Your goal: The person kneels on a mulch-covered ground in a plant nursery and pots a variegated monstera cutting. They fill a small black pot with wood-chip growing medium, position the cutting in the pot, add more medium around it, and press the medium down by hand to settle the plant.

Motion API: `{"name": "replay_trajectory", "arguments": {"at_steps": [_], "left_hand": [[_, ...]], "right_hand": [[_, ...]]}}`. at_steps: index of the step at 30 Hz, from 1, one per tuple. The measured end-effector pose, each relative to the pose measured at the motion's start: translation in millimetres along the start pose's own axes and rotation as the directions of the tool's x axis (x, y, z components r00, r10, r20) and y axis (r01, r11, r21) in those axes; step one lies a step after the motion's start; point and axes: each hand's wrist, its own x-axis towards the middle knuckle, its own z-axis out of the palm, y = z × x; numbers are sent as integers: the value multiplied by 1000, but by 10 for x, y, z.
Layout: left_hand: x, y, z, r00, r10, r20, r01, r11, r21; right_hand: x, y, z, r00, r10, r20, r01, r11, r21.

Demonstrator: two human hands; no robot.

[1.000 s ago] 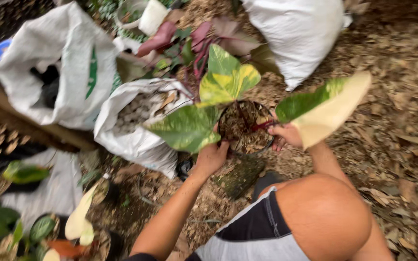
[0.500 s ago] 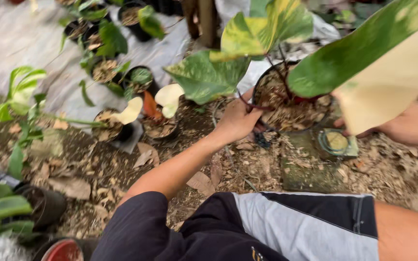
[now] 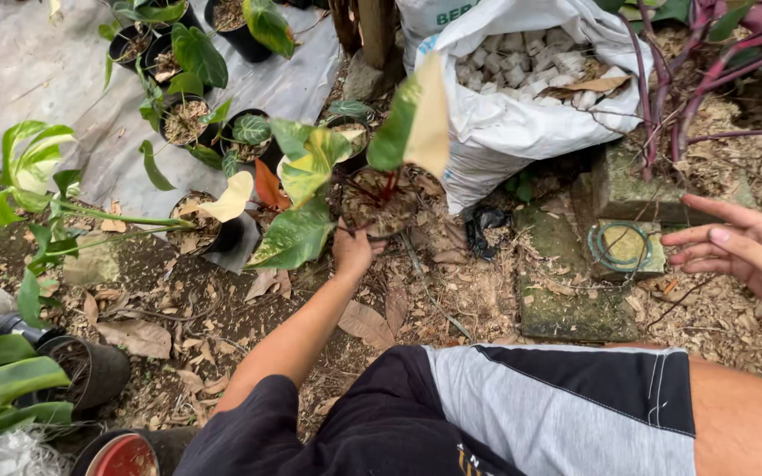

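Observation:
My left hand grips the near rim of a small black pot that holds a plant with green and cream variegated leaves. The pot sits low over the leaf-strewn ground among other potted plants. My right hand hovers at the far right with its fingers spread, holding nothing, beside a mossy stone block with a coil of green wire on it.
A white sack of pale chunks stands open behind the pot. Several small potted plants sit on a grey sheet at the upper left. Empty dark pots lie at the lower left. Red-stemmed plants rise at the upper right.
The right hand has let go of the pot and drawn back to the right, open. The left hand alone has carried the pot left and down toward the other pots.

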Motion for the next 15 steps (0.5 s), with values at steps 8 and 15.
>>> {"name": "replay_trajectory", "arguments": {"at_steps": [8,15], "left_hand": [[237,27,59,972,-160,-173,151,987,-62],[23,-149,88,966,-185,-181,137,959,-246]], "right_hand": [[-92,155,-95,995,-97,21,92,980,179],[-123,125,87,999,-28,35,22,986,165]]}}
